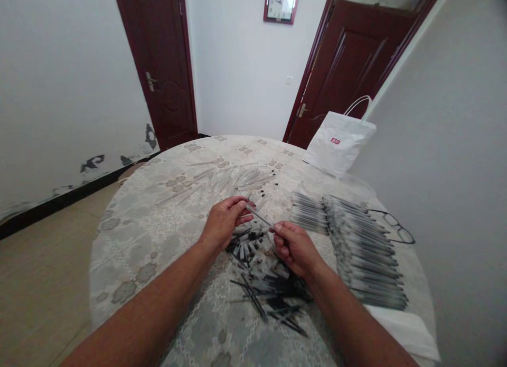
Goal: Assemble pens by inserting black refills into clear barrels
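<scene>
Over the middle of the table, my left hand [231, 217] and my right hand [295, 246] hold the two ends of one slim grey pen [259, 215]. It slants down from left to right, each end pinched between thumb and fingers. Right below my hands lies a pile of small white and black pen parts [247, 246], partly hidden by the fingers. Nearer to me is a heap of thin black sticks [277, 293], probably refills. Beyond my left hand, clear pen barrels [233, 179] are spread loosely.
To the right lie neat rows of pens [366, 256] and a smaller row [309, 211]. Glasses [398, 229] rest beside them near the edge. A white paper bag [340, 142] stands at the back right. The round table has a patterned cloth [134, 272]; something white [404, 330] lies front right.
</scene>
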The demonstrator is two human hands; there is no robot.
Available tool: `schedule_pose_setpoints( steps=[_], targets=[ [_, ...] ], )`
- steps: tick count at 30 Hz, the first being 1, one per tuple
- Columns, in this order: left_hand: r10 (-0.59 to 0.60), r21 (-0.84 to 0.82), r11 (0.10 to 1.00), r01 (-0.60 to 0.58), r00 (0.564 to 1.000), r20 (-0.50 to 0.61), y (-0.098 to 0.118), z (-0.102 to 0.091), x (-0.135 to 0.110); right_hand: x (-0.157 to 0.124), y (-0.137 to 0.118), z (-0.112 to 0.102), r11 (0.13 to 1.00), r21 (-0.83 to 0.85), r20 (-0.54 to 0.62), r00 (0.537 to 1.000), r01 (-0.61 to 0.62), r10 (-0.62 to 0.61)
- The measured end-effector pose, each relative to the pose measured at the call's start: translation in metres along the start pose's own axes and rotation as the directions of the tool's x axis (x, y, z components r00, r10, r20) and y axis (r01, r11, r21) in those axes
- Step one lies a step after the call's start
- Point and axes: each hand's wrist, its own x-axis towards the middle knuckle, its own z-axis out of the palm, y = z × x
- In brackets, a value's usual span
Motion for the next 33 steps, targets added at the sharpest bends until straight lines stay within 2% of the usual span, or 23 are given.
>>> schedule_pose_setpoints(
  steps=[2, 4, 6, 8, 10, 13, 16, 20, 22, 24, 27, 30, 33],
  targets=[
    [0.008, 0.041, 0.999, -0.009, 1.0, 0.002, 0.001, 0.001, 0.0, 0.0, -0.005, -0.004, 0.989, -0.14, -0.03, 0.998, 0.051, -0.056],
    [0.028, 0.081, 0.996, -0.029, 0.999, 0.017, 0.003, 0.002, -0.002, -0.002, -0.009, -0.008, 0.9, -0.393, -0.038, 0.975, 0.188, -0.22],
    [0.038, 0.123, 0.991, -0.046, 0.997, 0.062, 0.004, 0.004, -0.004, -0.005, -0.013, -0.009, 0.696, -0.633, 0.031, 0.91, 0.338, -0.414],
    [0.028, 0.177, 0.983, -0.052, 0.991, 0.134, 0.004, 0.005, -0.007, -0.007, -0.014, -0.008, 0.485, -0.761, 0.137, 0.837, 0.431, -0.529],
    [0.005, 0.249, 0.967, -0.06, 0.976, 0.217, 0.002, 0.007, -0.01, -0.009, -0.013, -0.006, 0.337, -0.814, 0.222, 0.79, 0.473, -0.572],
    [-0.009, 0.35, 0.931, -0.102, 0.954, 0.301, -0.004, 0.008, -0.013, -0.008, -0.014, -0.01, 0.15, -0.856, 0.329, 0.746, 0.494, -0.579],
    [0.037, 0.422, 0.893, -0.156, 0.96, 0.277, -0.007, 0.006, -0.013, -0.002, -0.022, -0.029, -0.038, -0.886, 0.398, 0.717, 0.462, -0.573],
    [0.112, 0.461, 0.866, -0.195, 0.973, 0.201, -0.003, 0.001, -0.01, 0.011, -0.036, -0.075, -0.264, -0.949, 0.299, 0.768, 0.175, -0.566],
    [0.139, 0.471, 0.856, -0.211, 0.973, 0.183, 0.0, -0.002, -0.007, 0.017, -0.035, -0.095, -0.325, -0.944, 0.245, 0.782, 0.058, -0.572],
    [0.163, 0.486, 0.847, -0.218, 0.975, 0.153, 0.001, -0.006, -0.004, 0.022, -0.03, -0.109, -0.365, -0.931, 0.222, 0.79, -0.002, -0.572],
    [0.18, 0.512, 0.832, -0.211, 0.977, 0.111, 0.001, -0.01, -0.001, 0.027, -0.019, -0.115, -0.394, -0.918, 0.193, 0.819, -0.044, -0.54],
    [0.181, 0.525, 0.827, -0.203, 0.979, 0.093, 0.0, -0.012, 0.0, 0.029, -0.014, -0.113, -0.399, -0.912, 0.128, 0.862, -0.091, -0.49],
    [0.176, 0.531, 0.825, -0.196, 0.98, 0.089, 0.001, -0.012, 0.0, 0.03, -0.013, -0.111, -0.4, -0.907, 0.075, 0.886, -0.129, -0.457]
  ],
)
